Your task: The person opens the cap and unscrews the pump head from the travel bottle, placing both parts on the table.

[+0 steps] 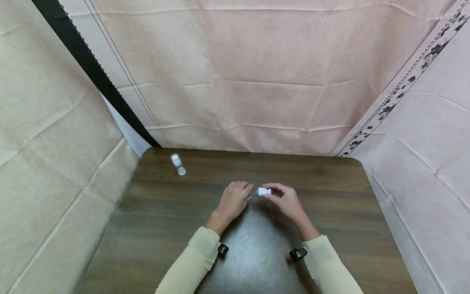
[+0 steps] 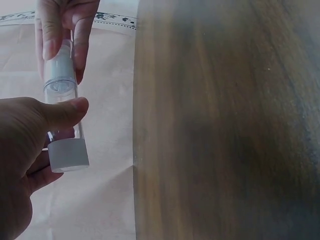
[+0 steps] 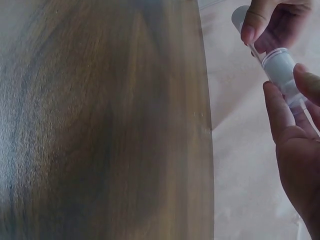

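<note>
Both hands hold a small clear bottle with a white collar and a white base [image 2: 69, 154], level from left to right above the table. My left hand [image 1: 234, 199] grips its clear body near the base, the thumb [image 2: 67, 112] lying across it. At the other end, my right hand [image 1: 287, 200] holds the white collar [image 3: 280, 65] between thumb and fingers. A clear piece over the collar end is partly hidden by the right fingers.
A similar clear bottle [image 1: 178, 164] with a white top is at the back left of the brown wooden table [image 1: 154, 228]. Pale cloth [image 1: 257, 81] hangs behind the table's back edge and along both sides.
</note>
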Action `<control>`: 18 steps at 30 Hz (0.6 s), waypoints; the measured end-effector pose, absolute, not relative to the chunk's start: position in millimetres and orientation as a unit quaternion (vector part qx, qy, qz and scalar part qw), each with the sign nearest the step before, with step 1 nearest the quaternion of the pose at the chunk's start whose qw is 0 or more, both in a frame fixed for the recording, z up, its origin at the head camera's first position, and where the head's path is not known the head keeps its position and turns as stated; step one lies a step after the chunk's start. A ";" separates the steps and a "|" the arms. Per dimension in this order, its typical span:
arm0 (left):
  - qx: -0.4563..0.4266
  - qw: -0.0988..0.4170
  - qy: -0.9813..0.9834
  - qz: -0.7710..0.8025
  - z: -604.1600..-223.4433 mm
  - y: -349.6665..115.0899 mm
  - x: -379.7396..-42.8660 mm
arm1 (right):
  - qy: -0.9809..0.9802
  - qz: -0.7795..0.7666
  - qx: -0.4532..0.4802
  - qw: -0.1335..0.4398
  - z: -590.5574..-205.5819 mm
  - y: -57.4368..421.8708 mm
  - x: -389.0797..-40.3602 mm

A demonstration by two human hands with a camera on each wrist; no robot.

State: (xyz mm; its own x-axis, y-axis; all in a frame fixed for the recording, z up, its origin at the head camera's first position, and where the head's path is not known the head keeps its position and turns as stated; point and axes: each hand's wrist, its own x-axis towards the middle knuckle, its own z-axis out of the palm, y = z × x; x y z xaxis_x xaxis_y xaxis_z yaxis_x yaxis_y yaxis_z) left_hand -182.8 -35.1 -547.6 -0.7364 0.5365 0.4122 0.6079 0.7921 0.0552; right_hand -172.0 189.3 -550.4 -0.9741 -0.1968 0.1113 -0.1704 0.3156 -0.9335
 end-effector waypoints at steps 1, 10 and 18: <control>-0.310 0.190 -0.927 -0.096 -547.5 -35.1 -182.9 | 0.810 -0.574 -0.115 0.011 -550.3 190.1 -172.0; -0.313 0.171 -0.928 -0.110 -545.8 -35.7 -183.5 | 0.810 -0.569 -0.140 0.003 -554.4 192.4 -170.9; -0.319 0.161 -0.928 -0.104 -545.3 -32.8 -182.5 | 0.815 -0.557 -0.159 -0.022 -553.5 193.1 -165.7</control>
